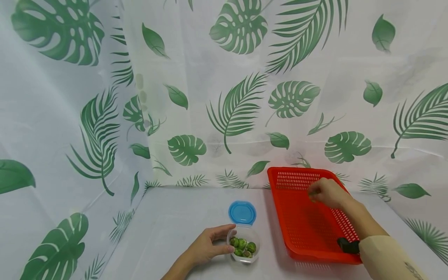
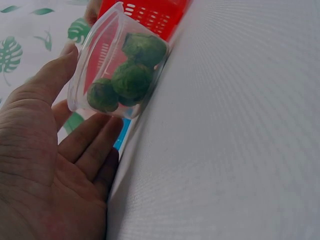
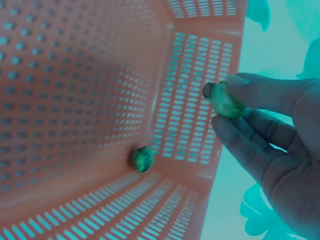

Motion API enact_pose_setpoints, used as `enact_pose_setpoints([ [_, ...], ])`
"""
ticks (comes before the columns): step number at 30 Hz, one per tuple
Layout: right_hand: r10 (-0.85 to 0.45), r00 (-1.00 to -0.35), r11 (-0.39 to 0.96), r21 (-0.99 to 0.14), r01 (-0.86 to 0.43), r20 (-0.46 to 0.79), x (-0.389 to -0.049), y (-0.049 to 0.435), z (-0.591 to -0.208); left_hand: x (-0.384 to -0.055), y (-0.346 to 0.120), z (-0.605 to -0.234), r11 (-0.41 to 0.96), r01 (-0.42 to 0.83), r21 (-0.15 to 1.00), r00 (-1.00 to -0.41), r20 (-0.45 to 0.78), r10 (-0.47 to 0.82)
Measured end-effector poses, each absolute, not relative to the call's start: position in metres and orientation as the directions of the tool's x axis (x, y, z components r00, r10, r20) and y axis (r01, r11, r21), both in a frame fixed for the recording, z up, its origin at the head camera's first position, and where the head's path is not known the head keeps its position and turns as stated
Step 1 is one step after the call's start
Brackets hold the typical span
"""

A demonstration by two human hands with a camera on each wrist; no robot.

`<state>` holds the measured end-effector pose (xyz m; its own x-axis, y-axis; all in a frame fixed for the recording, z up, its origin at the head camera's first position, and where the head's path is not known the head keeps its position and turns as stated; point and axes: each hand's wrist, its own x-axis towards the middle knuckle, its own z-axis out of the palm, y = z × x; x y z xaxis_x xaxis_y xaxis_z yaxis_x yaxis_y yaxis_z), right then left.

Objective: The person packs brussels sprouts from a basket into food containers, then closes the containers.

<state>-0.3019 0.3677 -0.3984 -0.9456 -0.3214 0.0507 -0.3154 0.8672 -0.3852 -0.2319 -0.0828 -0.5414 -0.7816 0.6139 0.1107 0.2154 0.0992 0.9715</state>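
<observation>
Fingers and thumb of our right hand [image 1: 328, 193] pinch a Brussels sprout [image 3: 226, 103], stem end jutting past the thumb tip, above the red basket's [image 1: 301, 225] far half. A second sprout [image 3: 142, 159] lies in a basket corner. Beyond the left edge, our left hand [image 1: 211, 245] grips a clear tub [image 1: 251, 232] of more sprouts [image 1: 242, 244], blue lid [image 1: 242, 213] just behind.

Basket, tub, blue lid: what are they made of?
Basket: likely molded plastic, red with slight sheen; regular slots suggest it. Tub: probably clear plastic, shiny; sprouts show through its wall. Lid: apparently smooth plastic, with a raised rim.
</observation>
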Motion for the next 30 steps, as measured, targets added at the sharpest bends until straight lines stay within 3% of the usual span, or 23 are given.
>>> enact_pose_setpoints([
  [7,-0.316,-0.943,0.823,-0.465,-0.328,0.107,-0.295,0.354,-0.387,-0.231,-0.083,-0.542,0.084,0.212,0.974,-0.778,0.116,0.618],
  [21,-0.304,-0.905,0.834,-0.377,-0.403,0.297,-0.291,0.333,-0.374,-0.231,-0.083,-0.541,0.095,0.202,0.975,-0.782,0.102,0.615],
  [30,-0.323,-0.893,0.814,-0.39,-0.431,0.312,-0.286,0.32,-0.369,-0.232,-0.083,-0.541,0.096,0.205,0.974,-0.783,0.104,0.613],
])
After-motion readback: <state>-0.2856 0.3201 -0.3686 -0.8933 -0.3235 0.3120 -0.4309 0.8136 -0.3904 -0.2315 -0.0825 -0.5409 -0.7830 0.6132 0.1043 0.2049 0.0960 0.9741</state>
